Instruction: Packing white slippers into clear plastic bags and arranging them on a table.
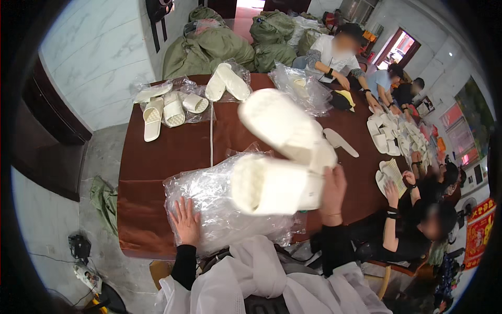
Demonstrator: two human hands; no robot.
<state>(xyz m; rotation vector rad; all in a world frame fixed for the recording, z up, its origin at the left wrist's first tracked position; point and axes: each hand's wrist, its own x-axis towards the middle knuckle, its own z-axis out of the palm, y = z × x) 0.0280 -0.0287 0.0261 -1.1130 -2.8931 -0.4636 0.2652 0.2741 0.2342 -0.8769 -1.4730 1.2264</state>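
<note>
Head view looks down on a long dark-brown table (157,157) where several people sit along the right edge handling white slippers. Judging from how things lie, the work is partway through: a pair of white foam slippers (285,157) is up in the air and not yet in a bag, while a thick stack of clear plastic bags (219,209) waits at the near edge. At the far left corner lie more white slippers, some on or in crinkled clear wrapping (167,107), and another bagged pair (228,82) rests near the middle of the far edge. So some pairs look packed, and plenty of loose ones remain along the right edge (389,138).

The right hand (333,191) is raised above the near edge and closed around the heel ends of the two slippers, fingers wrapped over them; one slipper points left over the bag stack, the other angles up and away toward the table's middle. Both are blurred by motion. The left hand (185,222) lies flat with fingers spread wide on the left part of the bag stack, pressing it down, holding nothing.

Green sacks (225,44) are heaped on the floor beyond the far edge.
</note>
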